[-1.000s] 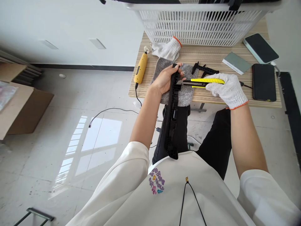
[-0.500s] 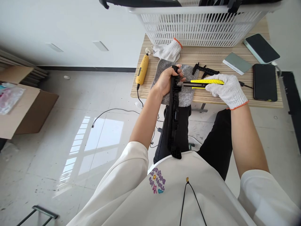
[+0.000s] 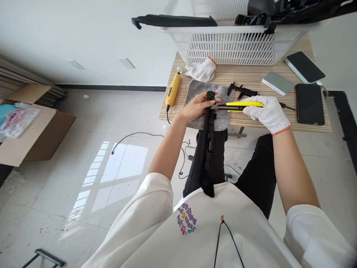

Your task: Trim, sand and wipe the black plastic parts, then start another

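My bare left hand (image 3: 198,105) is closed around the upper end of a long black plastic part (image 3: 206,149), whose lower end rests against my shirt. In my right hand (image 3: 269,111), which wears a white knit glove with an orange hem, is a yellow and black utility knife (image 3: 245,106). Its blade points left and meets the plastic part near my left fingers; whether it cuts in, I cannot tell. Beneath the left hand lies a folded grey cloth (image 3: 223,121). Just beyond the knife is a black caliper (image 3: 242,90).
A yellow rotary tool (image 3: 173,89) and a white glove (image 3: 202,70) lie on the left of the table (image 3: 253,76). Behind stands a white basket (image 3: 223,48) holding black parts. A phone (image 3: 310,104), a power bank (image 3: 305,67) and a grey-green card (image 3: 278,82) are at right.
The view has tilted up a little, showing more of the basket. My left fingers have shifted on the plastic part and are straighter, and the knife blade is now against it.
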Demonstrator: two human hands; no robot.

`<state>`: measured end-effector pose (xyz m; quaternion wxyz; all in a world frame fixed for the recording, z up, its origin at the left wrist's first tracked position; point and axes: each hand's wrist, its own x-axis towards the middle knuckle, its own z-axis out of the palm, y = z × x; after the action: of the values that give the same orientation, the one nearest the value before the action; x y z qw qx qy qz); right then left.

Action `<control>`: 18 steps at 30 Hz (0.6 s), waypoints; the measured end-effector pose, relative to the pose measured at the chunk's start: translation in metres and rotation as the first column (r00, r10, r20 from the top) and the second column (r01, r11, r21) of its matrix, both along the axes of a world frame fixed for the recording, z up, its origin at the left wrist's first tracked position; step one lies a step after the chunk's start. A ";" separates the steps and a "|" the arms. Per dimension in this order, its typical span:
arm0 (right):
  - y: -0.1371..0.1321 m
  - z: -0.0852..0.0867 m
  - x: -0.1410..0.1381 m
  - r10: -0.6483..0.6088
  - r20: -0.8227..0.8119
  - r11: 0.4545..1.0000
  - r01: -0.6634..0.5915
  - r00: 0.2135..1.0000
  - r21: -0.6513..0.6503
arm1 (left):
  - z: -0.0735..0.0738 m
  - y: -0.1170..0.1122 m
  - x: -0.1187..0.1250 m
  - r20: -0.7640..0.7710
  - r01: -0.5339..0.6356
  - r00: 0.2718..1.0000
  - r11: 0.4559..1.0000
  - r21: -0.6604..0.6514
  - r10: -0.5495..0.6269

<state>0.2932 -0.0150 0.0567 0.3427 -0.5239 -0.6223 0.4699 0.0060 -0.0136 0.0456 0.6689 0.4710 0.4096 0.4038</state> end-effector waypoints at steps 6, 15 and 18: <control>-0.004 0.006 -0.002 0.032 0.024 0.999 -0.032 0.999 -0.003 | -0.006 -0.004 0.012 0.081 -0.009 0.997 1.000 -0.010 0.010; -0.003 0.001 -0.002 0.053 0.022 0.998 -0.053 0.998 -0.015 | -0.008 0.001 0.008 0.124 0.012 0.992 0.998 -0.056 -0.005; -0.005 0.003 -0.004 0.037 0.015 0.999 -0.037 0.999 -0.003 | -0.006 0.000 0.007 0.115 0.031 0.993 0.997 -0.065 -0.023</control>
<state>0.2891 -0.0199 0.0601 0.3285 -0.5164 -0.6338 0.4730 0.0129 -0.0136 0.0392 0.7121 0.4299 0.3774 0.4069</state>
